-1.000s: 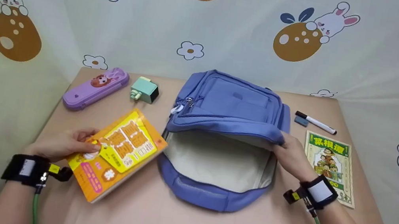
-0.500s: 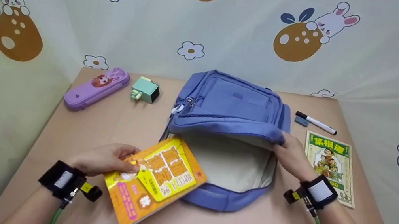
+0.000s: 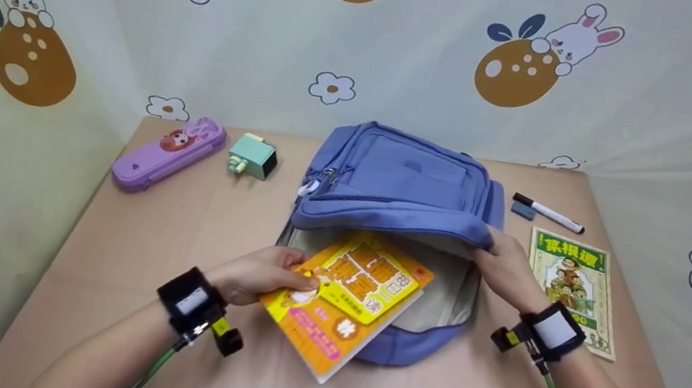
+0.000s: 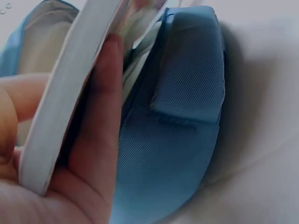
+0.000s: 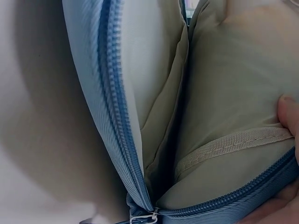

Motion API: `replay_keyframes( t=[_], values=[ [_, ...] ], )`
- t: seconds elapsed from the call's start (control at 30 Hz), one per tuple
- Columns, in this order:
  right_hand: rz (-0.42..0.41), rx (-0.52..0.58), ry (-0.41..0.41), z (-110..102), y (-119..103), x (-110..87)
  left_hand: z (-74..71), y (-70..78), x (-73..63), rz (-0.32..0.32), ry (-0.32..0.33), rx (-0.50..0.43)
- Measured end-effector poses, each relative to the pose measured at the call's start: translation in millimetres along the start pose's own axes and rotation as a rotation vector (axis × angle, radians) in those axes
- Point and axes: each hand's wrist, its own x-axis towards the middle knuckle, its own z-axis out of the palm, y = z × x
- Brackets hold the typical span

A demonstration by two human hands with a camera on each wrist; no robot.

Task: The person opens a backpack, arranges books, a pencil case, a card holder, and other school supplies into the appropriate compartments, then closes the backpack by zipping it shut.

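Observation:
My left hand grips an orange and yellow book by its left edge, thumb on the cover. In the left wrist view the book's pale page edge stands between thumb and fingers. The book's far end overlaps the mouth of a blue backpack, which lies unzipped with its pale lining showing. My right hand pinches the bag's upper flap at the right corner and holds it raised. In the right wrist view its thumb lies on the lining, near the zip.
A purple pencil case and a mint-green box-shaped item lie at the back left. To the right are a black-capped marker, a small blue eraser and a green-and-cream booklet. A patterned curtain rises behind the table.
My left hand has carried the book rightward from beside the backpack to its mouth, where its far end now lies over the opening. The right hand and the flap have stayed put.

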Motion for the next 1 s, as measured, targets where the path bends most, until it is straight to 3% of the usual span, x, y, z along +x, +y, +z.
replay_keyframes(
  t=[0.13,0.3,0.43,0.57,0.77,0.83,1.0],
  values=[
    [-0.003,0.002,-0.007,1,0,0.6,2.4,2.2,13.9,-0.010,0.030,-0.018],
    [-0.005,0.004,-0.004,0,0,1.1,1.6,7.6,25.7,0.000,0.057,-0.131],
    [-0.010,0.007,-0.009,0,-1,1.0,0.7,10.3,36.2,0.041,0.103,-0.219],
    [-0.021,0.010,-0.010,0,-1,2.3,-1.1,12.5,47.3,0.091,0.158,-0.235],
    [-0.014,0.008,0.004,0,-1,2.2,-1.7,9.9,59.9,0.179,0.139,-0.251],
    [-0.021,0.003,0.004,0,-2,2.1,-4.7,8.4,60.2,0.166,0.121,-0.259],
    [-0.034,-0.008,0.001,0,-3,2.9,-14.0,7.6,57.0,0.066,0.055,-0.275]
  ],
)
